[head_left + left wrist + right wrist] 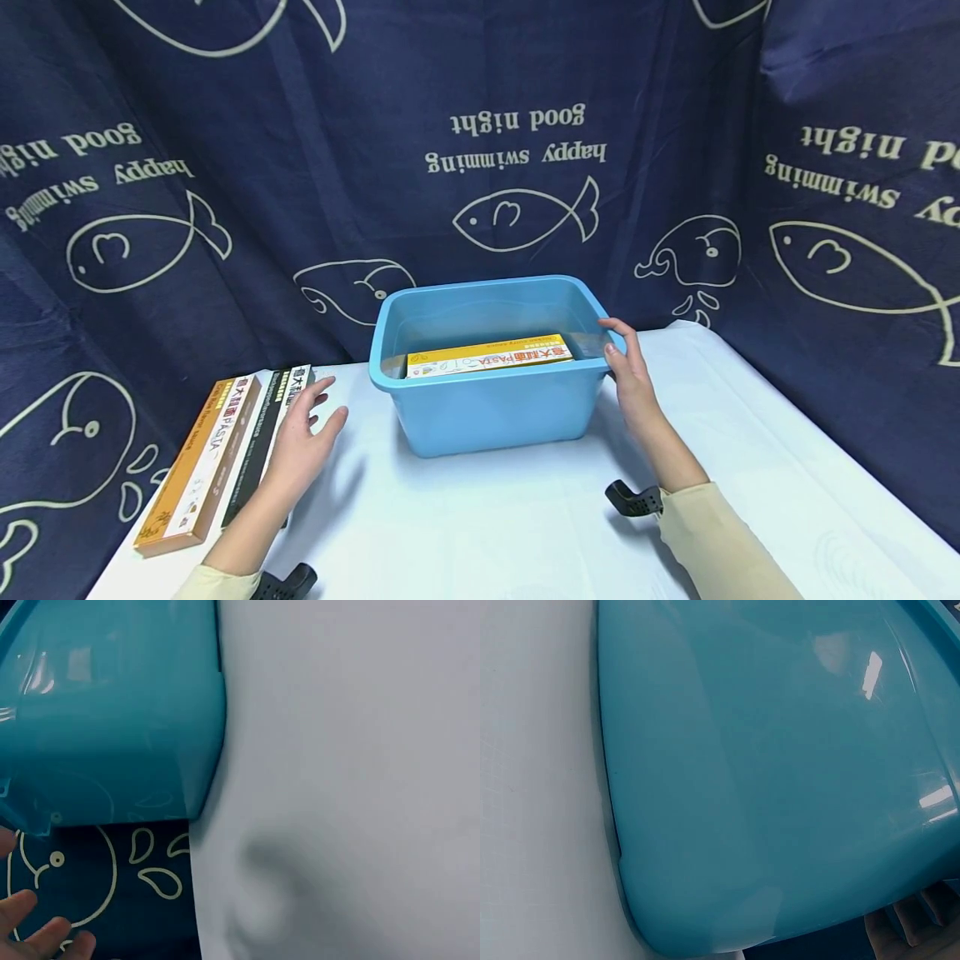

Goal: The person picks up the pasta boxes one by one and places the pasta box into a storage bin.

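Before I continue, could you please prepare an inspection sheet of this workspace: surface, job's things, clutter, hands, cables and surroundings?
Surface: white table, bin upright on it.
Job's things: yellow box inside the bin; orange box and black box lying side by side, left of the bin.
Clutter: nothing seen.
Left hand: holds nothing, near the black box.
Right hand: holds the bin's right rim.
Cables: nothing seen.
Surroundings: dark blue curtain with fish drawings.
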A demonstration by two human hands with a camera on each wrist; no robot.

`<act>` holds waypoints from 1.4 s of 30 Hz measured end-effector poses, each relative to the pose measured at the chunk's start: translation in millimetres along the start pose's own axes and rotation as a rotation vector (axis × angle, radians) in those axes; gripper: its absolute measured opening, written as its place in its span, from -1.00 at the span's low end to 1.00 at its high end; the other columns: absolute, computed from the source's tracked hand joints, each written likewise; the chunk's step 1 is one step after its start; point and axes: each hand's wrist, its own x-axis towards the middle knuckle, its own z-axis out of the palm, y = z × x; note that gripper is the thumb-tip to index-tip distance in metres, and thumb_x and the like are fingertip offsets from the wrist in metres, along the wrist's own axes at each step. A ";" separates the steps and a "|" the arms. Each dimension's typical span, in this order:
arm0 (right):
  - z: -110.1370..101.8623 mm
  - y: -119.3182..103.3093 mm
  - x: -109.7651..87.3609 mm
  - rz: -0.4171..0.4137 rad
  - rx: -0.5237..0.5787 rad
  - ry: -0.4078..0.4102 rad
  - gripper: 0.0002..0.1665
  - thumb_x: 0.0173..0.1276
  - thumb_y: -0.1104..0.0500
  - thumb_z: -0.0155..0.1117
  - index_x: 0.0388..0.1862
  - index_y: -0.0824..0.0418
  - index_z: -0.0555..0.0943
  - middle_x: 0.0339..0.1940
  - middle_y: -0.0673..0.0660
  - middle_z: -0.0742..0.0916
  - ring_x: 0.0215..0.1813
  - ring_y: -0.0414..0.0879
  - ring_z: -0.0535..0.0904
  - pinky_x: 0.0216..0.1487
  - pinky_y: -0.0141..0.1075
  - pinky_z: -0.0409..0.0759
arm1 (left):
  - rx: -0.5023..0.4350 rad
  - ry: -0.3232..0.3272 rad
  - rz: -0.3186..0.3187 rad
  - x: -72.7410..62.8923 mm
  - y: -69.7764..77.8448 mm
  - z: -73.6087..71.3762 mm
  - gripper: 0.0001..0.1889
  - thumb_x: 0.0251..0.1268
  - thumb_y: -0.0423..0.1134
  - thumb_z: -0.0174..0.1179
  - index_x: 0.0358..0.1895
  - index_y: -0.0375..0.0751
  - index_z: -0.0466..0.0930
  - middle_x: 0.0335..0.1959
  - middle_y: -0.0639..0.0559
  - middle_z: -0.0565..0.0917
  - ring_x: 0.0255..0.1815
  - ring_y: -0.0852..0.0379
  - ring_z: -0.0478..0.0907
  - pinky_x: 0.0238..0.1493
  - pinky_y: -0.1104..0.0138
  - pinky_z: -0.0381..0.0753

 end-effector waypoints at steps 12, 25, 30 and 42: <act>-0.7 0.3 -0.2 -0.001 -0.003 -0.001 -0.43 0.58 0.01 -0.22 0.51 0.06 0.16 0.65 0.10 0.11 0.65 0.16 0.00 0.53 0.38 -0.04 | 0.175 -0.012 -0.073 -22.2 -11.9 -14.1 -0.18 0.37 0.00 0.23 0.55 -0.24 0.07 0.53 -0.39 0.10 0.52 -0.38 0.10 0.40 -0.30 0.18; -0.3 -1.3 -0.6 -0.008 0.000 -0.005 -0.42 0.58 0.01 -0.23 0.51 0.06 0.15 0.65 0.11 0.10 0.65 0.17 0.00 0.53 0.38 -0.04 | 0.251 0.012 -0.184 -39.1 -30.1 -24.0 -0.01 0.25 0.07 0.33 0.55 -0.38 -0.02 0.50 -0.49 0.07 0.49 -0.49 0.04 0.37 -0.34 0.15; -0.4 -0.3 -0.1 -0.007 -0.002 -0.010 -0.42 0.58 0.00 -0.22 0.51 0.06 0.15 0.65 0.11 0.09 0.65 0.18 -0.01 0.53 0.39 -0.06 | 0.285 0.063 -0.245 -42.0 -36.5 -29.3 0.02 0.17 0.06 0.38 0.52 -0.42 0.02 0.48 -0.53 0.09 0.50 -0.52 0.02 0.36 -0.37 0.10; -1.2 2.8 0.3 0.002 -0.005 -0.003 -0.42 0.57 -0.01 -0.21 0.51 0.03 0.16 0.65 0.10 0.10 0.66 0.16 -0.02 0.53 0.39 -0.05 | 0.302 0.069 -0.365 -51.0 -49.5 -40.4 0.11 0.14 0.08 0.41 0.54 -0.44 -0.07 0.47 -0.56 0.01 0.48 -0.50 0.03 0.36 -0.35 0.16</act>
